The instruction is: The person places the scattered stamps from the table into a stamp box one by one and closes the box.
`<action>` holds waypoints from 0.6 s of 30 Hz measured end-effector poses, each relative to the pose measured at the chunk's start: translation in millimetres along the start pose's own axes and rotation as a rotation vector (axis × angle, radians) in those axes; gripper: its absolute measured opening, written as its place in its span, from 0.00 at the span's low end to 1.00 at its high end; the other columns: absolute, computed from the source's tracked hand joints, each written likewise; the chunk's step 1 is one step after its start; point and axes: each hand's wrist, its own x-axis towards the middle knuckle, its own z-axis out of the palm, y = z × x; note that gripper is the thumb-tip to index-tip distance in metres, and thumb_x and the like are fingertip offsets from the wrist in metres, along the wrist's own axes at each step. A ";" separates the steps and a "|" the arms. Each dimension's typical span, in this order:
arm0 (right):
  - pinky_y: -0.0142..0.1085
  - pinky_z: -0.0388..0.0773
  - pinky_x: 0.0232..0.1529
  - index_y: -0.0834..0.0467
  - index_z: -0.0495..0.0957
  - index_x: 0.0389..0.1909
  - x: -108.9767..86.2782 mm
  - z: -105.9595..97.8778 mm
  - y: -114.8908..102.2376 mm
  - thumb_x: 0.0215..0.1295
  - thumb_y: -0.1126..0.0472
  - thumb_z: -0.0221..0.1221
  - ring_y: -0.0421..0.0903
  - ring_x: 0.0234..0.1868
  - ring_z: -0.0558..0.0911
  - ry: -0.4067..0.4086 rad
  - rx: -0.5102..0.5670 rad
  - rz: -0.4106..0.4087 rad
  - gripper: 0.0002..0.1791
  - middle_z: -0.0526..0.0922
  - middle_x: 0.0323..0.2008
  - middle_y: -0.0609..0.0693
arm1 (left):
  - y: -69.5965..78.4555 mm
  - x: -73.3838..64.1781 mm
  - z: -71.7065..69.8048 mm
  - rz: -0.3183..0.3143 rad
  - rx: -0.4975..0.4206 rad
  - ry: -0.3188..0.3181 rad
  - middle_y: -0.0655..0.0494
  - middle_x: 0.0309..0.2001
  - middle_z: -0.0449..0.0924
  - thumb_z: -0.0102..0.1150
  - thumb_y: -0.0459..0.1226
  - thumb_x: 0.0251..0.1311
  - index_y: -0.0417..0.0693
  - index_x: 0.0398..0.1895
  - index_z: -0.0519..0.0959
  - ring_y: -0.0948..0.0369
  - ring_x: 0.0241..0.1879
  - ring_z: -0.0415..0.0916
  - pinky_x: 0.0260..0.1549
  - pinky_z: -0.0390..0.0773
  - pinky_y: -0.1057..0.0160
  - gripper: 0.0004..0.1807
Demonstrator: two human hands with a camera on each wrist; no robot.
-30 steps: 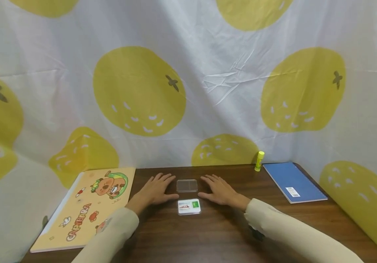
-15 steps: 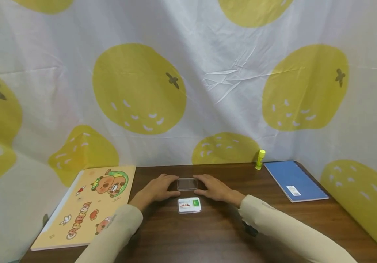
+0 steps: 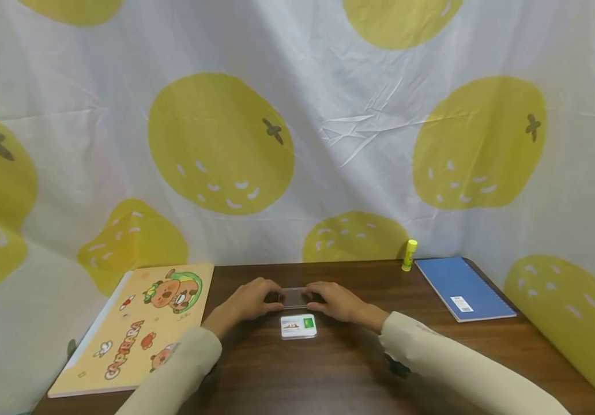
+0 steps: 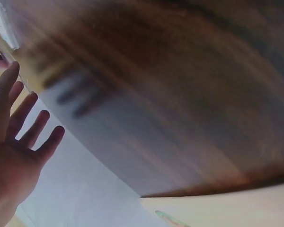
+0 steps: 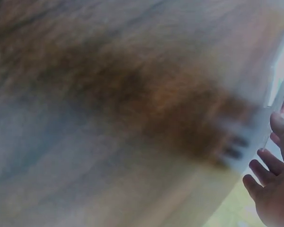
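A clear, flat rectangular plastic lid (image 3: 294, 297) lies between my two hands. My left hand (image 3: 253, 298) pinches its left edge between thumb and forefinger. At the right edge, my right hand (image 3: 336, 301) pinches it the same way. The other fingers of both hands spread loosely in the wrist views, where only a sliver of the clear lid (image 4: 24, 81) shows. Just nearer to me on the table sits a small clear box (image 3: 298, 326), with a white card printed in red and green on top. Whether lid and table touch, I cannot tell.
On the left lies a large yellow capybara-print board or book (image 3: 136, 328). A yellow-green glue stick (image 3: 409, 255) stands at the table's back edge, beside a blue notebook (image 3: 460, 288) on the right. A lemon-print curtain (image 3: 349, 173) hangs behind the brown table (image 3: 297, 380).
Both hands have come inward from beside the clear lid and taken its two edges. The lid has shifted slightly toward me, closer to the small box, which has stayed put.
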 end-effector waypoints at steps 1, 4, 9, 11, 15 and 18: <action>0.53 0.74 0.65 0.64 0.79 0.62 -0.1 -2.0 -1.3 0.74 0.59 0.63 0.59 0.65 0.79 0.003 0.000 0.000 0.21 0.80 0.63 0.63 | 0.5 -0.4 -1.7 0.005 0.001 0.001 0.54 0.55 0.85 0.71 0.45 0.65 0.49 0.55 0.86 0.51 0.59 0.79 0.59 0.76 0.47 0.18; 0.52 0.74 0.65 0.62 0.80 0.62 -0.5 -7.8 -4.5 0.73 0.59 0.64 0.59 0.65 0.78 0.016 -0.004 -0.002 0.20 0.80 0.63 0.63 | 3.4 -2.1 -7.6 0.009 0.005 0.013 0.55 0.55 0.85 0.70 0.45 0.66 0.50 0.54 0.86 0.52 0.60 0.78 0.59 0.77 0.46 0.17; 0.52 0.75 0.64 0.61 0.80 0.62 -2.4 -19.1 -12.5 0.73 0.58 0.64 0.59 0.66 0.78 0.021 0.005 0.000 0.20 0.79 0.65 0.63 | 10.9 -6.7 -18.9 0.021 0.039 0.037 0.57 0.56 0.84 0.70 0.47 0.66 0.53 0.54 0.86 0.52 0.62 0.77 0.58 0.77 0.46 0.17; 0.52 0.75 0.64 0.61 0.80 0.62 -4.0 -23.1 -16.9 0.73 0.58 0.64 0.59 0.66 0.78 0.025 0.004 0.001 0.20 0.79 0.65 0.63 | 13.9 -9.0 -22.5 0.032 0.050 0.044 0.57 0.57 0.84 0.70 0.47 0.66 0.54 0.54 0.86 0.53 0.62 0.76 0.58 0.78 0.46 0.16; 0.53 0.76 0.62 0.61 0.81 0.60 -9.1 -26.7 -24.3 0.72 0.58 0.65 0.59 0.64 0.79 0.041 -0.013 -0.015 0.19 0.80 0.63 0.63 | 18.3 -14.6 -25.5 0.079 0.072 0.066 0.57 0.56 0.84 0.71 0.47 0.65 0.53 0.53 0.86 0.53 0.61 0.77 0.56 0.78 0.47 0.16; 0.53 0.77 0.61 0.61 0.81 0.60 -13.1 -26.0 -28.0 0.71 0.59 0.66 0.59 0.63 0.80 0.048 -0.025 -0.032 0.19 0.80 0.63 0.63 | 21.4 -19.5 -25.8 0.122 0.095 0.082 0.57 0.55 0.85 0.71 0.47 0.65 0.52 0.52 0.87 0.53 0.59 0.78 0.55 0.79 0.47 0.16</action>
